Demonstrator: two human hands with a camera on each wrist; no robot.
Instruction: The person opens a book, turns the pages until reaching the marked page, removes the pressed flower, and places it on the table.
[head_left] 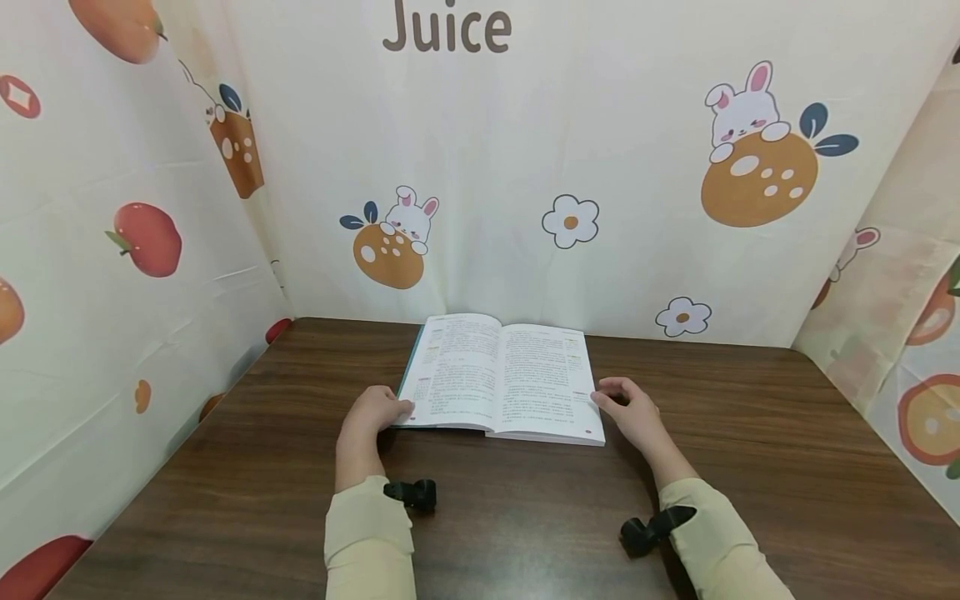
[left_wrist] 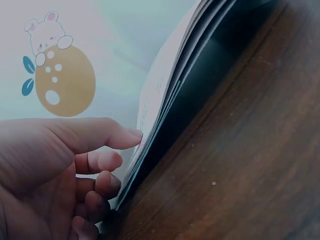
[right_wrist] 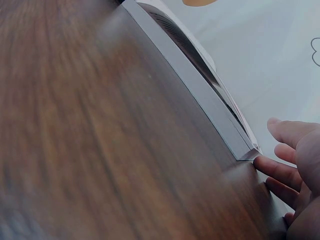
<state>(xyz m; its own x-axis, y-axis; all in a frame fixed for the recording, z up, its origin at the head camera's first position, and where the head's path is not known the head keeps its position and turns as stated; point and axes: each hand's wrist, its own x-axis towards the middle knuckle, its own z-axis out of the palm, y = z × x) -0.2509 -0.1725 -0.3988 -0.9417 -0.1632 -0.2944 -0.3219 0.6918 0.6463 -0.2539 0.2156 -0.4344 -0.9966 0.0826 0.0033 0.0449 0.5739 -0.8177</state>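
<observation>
An open book with printed white pages and a teal cover edge lies on the table, pages up. At its lower left edge my left hand pinches the book; in the left wrist view the thumb lies on the page and the curled fingers are at the edge below. My right hand is beside the right edge. In the right wrist view a fingertip touches or nearly touches the book's corner, while the thumb stands apart from the pages.
The brown wooden table runs back to a white curtain printed with rabbits and fruit. More printed cloth hangs along the left side and the right. A black wrist camera is strapped over each cream sleeve.
</observation>
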